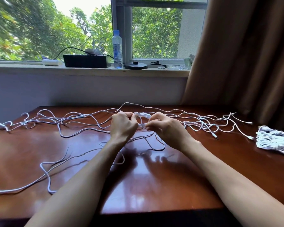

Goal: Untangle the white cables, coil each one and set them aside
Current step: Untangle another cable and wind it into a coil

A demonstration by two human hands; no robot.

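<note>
Forearms are stretched from 6 o'clock over the wooden table. At centre a small coil of white cable is pinched by left hand & right hand, fingers curled on it. Tangled white cables are spread from 9 to 3 o'clock. Coiled bundles are laid apart at 3 o'clock, near the table edge.

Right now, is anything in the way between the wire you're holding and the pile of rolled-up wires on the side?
Only more wire. The left hand and right hand both grip the small coil. Between it and the coiled pile at the far right, loose tangled cables lie on the table.
</note>
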